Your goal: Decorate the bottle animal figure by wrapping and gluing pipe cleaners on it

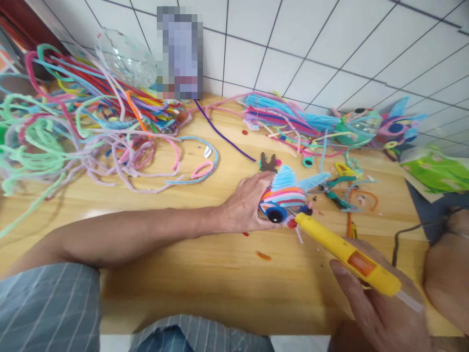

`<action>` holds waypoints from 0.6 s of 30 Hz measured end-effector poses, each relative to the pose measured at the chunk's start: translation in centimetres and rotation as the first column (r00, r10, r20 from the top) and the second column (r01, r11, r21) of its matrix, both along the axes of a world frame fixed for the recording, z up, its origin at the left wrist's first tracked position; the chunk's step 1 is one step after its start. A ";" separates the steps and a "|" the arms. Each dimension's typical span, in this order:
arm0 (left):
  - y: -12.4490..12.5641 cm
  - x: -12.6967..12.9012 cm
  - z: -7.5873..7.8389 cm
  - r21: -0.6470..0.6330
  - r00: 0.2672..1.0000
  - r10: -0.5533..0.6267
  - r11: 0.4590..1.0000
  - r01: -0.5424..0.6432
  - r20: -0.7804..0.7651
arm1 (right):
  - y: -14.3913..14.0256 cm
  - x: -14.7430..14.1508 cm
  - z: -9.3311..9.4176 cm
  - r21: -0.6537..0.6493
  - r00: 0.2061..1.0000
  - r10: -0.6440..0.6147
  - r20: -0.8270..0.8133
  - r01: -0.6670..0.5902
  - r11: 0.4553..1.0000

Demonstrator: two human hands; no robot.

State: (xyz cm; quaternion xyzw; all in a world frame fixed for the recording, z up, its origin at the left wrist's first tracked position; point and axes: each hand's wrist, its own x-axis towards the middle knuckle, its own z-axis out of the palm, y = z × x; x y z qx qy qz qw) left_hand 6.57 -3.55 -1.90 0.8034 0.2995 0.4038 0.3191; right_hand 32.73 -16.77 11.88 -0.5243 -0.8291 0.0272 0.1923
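My left hand (pixel 249 203) is closed around a pipe-cleaner fish (pixel 287 195) with striped pink, orange, white and blue sides, light blue fins, a large black-and-blue eye and a red mouth. In my right hand (pixel 381 298) is a yellow hot glue gun (pixel 340 244), a clear glue stick jutting from its back end. The gun's tip points at the fish's face, close to the mouth; whether it touches, I cannot tell. Behind the fish lie pliers (pixel 337 193) with teal handles and a small dark brown clip-like piece (pixel 268 162).
Loose pipe cleaners (pixel 91 142) tangle across the left. A clear plastic bottle piece (pixel 126 58) rests on them. By the tiled wall (pixel 256 44) lie bundled pipe cleaners (pixel 282 115) and a finished-looking fish (pixel 361 127). At right are a green bag (pixel 436 168) and a dark cord (pixel 397 239).
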 end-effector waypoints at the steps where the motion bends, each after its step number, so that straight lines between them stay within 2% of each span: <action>1: 0.0 0.0 0.0 0.003 1.000 -0.002 1.000 0.002 0.002 | 0.0 0.0 0.0 0.006 1.000 0.011 0.007 -0.011 1.000; 7: 0.0 -0.1 0.2 0.035 1.000 -0.005 0.999 0.005 0.000 | -0.2 0.0 -0.1 0.008 1.000 -0.017 0.010 0.017 1.000; 18: -0.1 -0.2 0.5 0.014 0.999 0.009 1.000 -0.008 -0.038 | 0.0 -0.5 0.0 -0.001 1.000 -0.006 0.027 0.006 1.000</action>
